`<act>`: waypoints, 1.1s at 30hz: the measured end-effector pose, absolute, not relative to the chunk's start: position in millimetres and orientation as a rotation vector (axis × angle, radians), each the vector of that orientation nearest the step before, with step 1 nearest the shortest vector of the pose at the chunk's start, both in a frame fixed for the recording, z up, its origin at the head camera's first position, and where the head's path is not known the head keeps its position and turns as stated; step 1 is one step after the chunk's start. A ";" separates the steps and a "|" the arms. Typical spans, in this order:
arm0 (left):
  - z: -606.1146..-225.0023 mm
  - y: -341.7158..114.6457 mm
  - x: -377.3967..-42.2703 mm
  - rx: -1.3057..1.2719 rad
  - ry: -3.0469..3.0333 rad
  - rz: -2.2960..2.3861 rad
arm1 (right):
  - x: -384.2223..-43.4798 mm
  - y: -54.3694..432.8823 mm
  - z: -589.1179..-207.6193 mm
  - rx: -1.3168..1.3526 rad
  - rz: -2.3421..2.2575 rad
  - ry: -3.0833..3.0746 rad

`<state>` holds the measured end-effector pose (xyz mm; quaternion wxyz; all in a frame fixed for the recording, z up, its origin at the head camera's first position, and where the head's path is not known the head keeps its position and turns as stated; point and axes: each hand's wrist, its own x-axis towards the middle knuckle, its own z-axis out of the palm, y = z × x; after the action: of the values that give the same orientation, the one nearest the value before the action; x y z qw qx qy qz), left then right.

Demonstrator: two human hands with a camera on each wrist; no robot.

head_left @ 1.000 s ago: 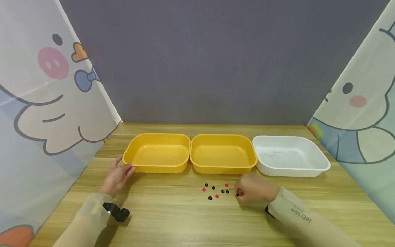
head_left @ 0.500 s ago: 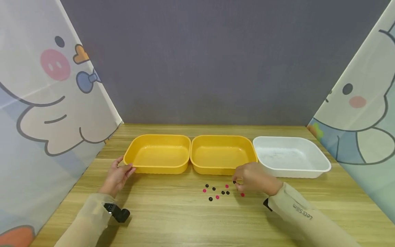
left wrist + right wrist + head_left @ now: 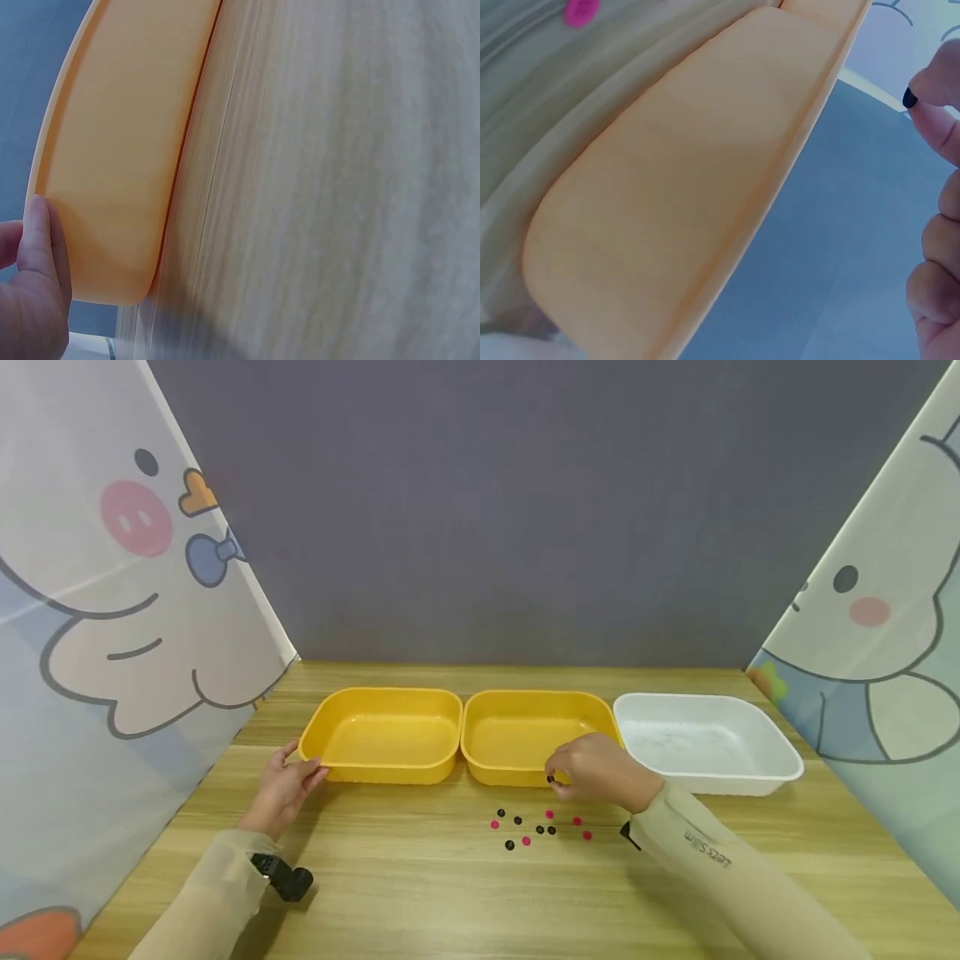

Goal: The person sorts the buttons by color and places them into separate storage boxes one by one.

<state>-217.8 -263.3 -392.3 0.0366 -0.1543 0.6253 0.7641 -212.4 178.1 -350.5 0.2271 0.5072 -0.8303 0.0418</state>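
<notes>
In the head view my right hand [image 3: 596, 768] pinches a small black button [image 3: 551, 779] between thumb and fingertip, in front of the middle yellow tray's near rim. The right wrist view has the same black button [image 3: 909, 98] at the fingertips, with the other fingers curled in. My left hand [image 3: 287, 785] rests at the near left corner of the left yellow tray [image 3: 386, 772], its fingers fairly straight against the rim and wall. Several black buttons [image 3: 510, 845] and pink buttons [image 3: 587, 836] lie loose on the table before the middle yellow tray [image 3: 510, 775].
A white tray [image 3: 720, 783] stands to the right of the two yellow ones, making a row on the wooden table [image 3: 420, 885]. Behind rises a grey panel [image 3: 480, 527]. Cartoon-printed sheets [image 3: 172, 643] border both sides.
My right hand has lifted the black button from beside the loose ones and carried it up and left to the middle tray's front. Pink buttons formerly under the hand now show. My left hand stays put.
</notes>
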 end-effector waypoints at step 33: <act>-392.5 -263.9 -217.9 -0.463 1.878 2.385 | -233.0 120.0 -328.6 1.445 0.183 -2.568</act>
<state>-217.9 -263.9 -392.5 0.0354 -0.1507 0.6113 0.7761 -233.0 120.0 -328.6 0.0945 0.4872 -0.8660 0.0616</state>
